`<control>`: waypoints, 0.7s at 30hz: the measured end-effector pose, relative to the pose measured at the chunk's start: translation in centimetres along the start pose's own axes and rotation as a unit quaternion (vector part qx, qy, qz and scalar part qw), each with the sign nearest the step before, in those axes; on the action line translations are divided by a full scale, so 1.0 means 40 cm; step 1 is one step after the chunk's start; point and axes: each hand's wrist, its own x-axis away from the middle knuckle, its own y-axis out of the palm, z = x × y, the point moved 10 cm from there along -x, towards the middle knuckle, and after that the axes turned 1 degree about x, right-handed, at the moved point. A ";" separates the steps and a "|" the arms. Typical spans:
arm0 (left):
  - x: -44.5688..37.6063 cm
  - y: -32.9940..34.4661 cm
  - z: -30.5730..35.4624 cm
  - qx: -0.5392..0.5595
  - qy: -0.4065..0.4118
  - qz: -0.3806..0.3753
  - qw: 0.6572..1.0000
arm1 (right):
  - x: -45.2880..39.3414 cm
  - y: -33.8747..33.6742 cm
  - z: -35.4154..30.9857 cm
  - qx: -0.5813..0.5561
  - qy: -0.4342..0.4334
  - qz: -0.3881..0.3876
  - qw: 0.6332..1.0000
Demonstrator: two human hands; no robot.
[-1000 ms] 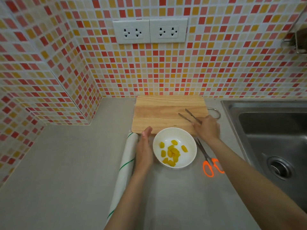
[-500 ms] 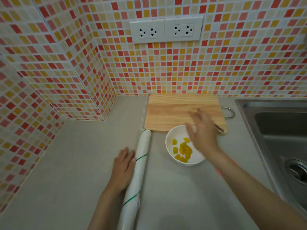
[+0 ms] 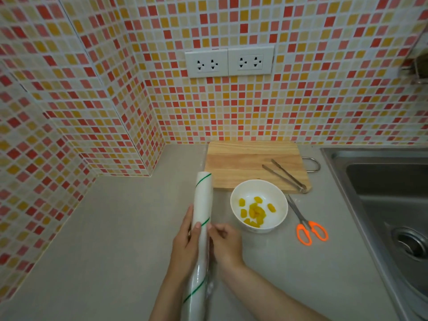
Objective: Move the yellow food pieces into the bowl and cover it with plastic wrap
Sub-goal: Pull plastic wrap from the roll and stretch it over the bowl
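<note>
— What's she got hold of, over on the left of the counter (image 3: 115, 228)?

— The roll of plastic wrap (image 3: 202, 230), white with thin green stripes, lying lengthwise toward the back wall. The left hand (image 3: 185, 246) is curled around its left side, gripping it. The right hand (image 3: 225, 243) sits just beside the roll on the other side, fingers pinched narrow at the film's edge; whether it actually has the loose end I cannot tell.

— And the food?

— The yellow food pieces (image 3: 254, 212) are all in the white bowl (image 3: 238, 193), which stands just right of the roll, against the front edge of the cutting board (image 3: 243, 158). Nothing covers it yet.

— What might go wrong?

— I'd guess the film. It looks thin and clingy, so if pulled unevenly it could fold onto itself or tear crooked. The roll's far end is close to the bowl, so swinging it could nudge the bowl.

— Anything further right?

— The tongs (image 3: 284, 176) rest on the board's right front corner, the orange-handled scissors (image 3: 308, 225) lie on the counter between bowl and sink (image 3: 370, 158). She'd have to let go of something to reach them for cutting.

— Any brand or label?

— None I can read; the roll shows only stripes.
</note>
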 end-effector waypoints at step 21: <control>0.028 0.039 0.114 0.130 0.037 -0.040 0.990 | -0.013 -0.028 -0.135 -0.013 -0.041 -0.058 0.997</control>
